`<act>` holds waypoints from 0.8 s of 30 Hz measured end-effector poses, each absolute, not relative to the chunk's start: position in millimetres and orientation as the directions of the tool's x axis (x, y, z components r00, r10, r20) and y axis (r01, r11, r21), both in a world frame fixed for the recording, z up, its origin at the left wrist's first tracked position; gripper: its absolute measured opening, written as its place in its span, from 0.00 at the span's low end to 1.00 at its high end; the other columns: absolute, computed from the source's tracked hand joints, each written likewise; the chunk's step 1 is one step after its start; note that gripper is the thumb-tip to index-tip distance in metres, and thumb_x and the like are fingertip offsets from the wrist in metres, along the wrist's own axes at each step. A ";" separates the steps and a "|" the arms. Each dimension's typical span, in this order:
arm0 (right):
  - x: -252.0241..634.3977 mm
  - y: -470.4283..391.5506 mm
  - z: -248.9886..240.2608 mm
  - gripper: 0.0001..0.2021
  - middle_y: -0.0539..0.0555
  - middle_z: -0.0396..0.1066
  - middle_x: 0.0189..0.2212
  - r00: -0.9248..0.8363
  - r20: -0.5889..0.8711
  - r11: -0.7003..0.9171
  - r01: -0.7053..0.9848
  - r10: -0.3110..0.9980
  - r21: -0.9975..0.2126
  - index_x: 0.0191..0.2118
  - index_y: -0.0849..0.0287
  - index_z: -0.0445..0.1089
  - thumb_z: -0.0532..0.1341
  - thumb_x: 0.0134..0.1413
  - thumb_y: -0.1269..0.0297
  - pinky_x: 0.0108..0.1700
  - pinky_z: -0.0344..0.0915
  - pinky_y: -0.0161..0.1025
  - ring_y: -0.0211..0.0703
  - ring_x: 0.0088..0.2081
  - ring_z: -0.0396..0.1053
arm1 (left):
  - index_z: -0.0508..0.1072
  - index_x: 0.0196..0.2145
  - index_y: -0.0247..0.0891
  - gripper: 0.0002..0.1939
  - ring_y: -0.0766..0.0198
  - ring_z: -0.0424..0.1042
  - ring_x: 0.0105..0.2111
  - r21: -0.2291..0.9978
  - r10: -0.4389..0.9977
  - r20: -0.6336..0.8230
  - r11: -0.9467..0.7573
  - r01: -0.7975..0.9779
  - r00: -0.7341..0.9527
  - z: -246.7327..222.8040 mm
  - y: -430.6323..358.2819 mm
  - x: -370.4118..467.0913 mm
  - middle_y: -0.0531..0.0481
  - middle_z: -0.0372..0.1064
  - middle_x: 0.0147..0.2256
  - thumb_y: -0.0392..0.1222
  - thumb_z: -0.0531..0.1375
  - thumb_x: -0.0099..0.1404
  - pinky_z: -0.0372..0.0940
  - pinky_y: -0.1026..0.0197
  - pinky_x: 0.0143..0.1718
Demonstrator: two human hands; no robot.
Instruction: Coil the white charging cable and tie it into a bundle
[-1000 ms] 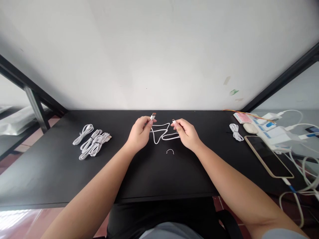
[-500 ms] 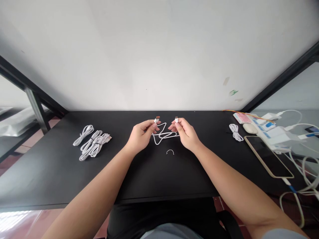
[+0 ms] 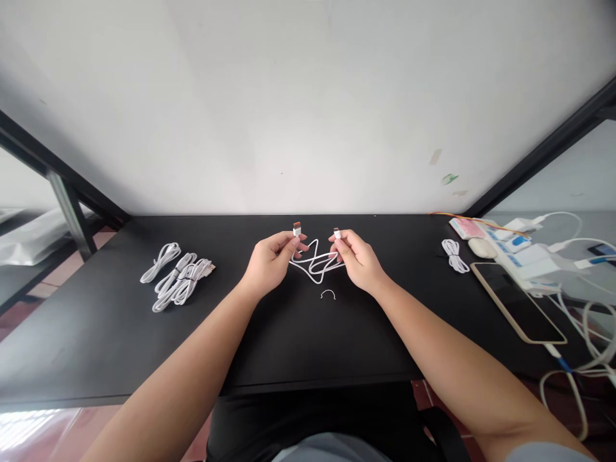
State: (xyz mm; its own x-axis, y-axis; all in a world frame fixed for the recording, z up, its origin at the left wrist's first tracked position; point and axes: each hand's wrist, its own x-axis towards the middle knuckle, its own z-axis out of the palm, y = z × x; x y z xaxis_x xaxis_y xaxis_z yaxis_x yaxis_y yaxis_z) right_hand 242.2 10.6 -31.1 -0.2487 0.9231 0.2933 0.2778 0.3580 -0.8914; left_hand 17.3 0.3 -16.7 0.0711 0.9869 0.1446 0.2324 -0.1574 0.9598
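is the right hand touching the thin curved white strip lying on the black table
Apart: the head view shows bare black tabletop between the right hand and the thin curved white strip, while that hand pinches a white plug.

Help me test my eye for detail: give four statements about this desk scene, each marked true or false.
1. The left hand holds a white plug with an orange tip. True.
2. The right hand is empty. False: it holds a smaller white plug.
3. A thin, curved white wire lies on the black tabletop. True.
4. All the tied white cables lie left of the hands. False: one tied white cable lies to the right.
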 end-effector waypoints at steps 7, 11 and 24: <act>243.0 10.7 -30.0 0.20 0.50 0.68 0.31 -0.233 0.294 0.353 0.281 0.927 -0.892 0.46 0.57 0.71 0.54 0.69 0.45 0.36 0.63 0.35 0.34 0.31 0.65 | 0.79 0.46 0.36 0.24 0.71 0.74 0.33 0.959 0.987 0.146 -0.160 0.235 0.073 -16.6 0.0 17.2 0.45 0.80 0.39 0.59 0.59 0.67 0.69 0.67 0.39; 242.9 11.7 -30.4 0.23 0.49 0.66 0.29 -0.217 0.271 0.314 0.199 0.938 -0.928 0.45 0.57 0.73 0.51 0.69 0.43 0.34 0.63 0.35 0.33 0.29 0.62 | 0.79 0.45 0.37 0.23 0.71 0.73 0.33 0.954 0.987 0.146 -0.157 0.254 0.064 -16.1 -0.1 17.0 0.46 0.80 0.38 0.59 0.58 0.68 0.68 0.68 0.38; 243.8 15.0 -31.4 0.20 0.49 0.66 0.29 -0.188 0.266 0.295 0.148 0.945 -0.944 0.45 0.57 0.70 0.57 0.65 0.43 0.31 0.65 0.33 0.32 0.28 0.62 | 0.84 0.41 0.42 0.20 0.71 0.70 0.33 0.899 0.964 0.266 -0.240 0.365 -0.021 -17.6 0.5 15.0 0.47 0.77 0.38 0.60 0.63 0.64 0.61 0.67 0.32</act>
State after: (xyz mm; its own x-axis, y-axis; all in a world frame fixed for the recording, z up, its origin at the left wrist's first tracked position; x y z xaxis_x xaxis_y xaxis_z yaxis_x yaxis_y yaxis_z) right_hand 243.8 15.0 -31.4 -0.1884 0.9453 0.2662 0.1483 0.2953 -0.9438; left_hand 15.0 0.5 -17.6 -0.0211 0.9638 0.2659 0.3650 -0.2402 0.8995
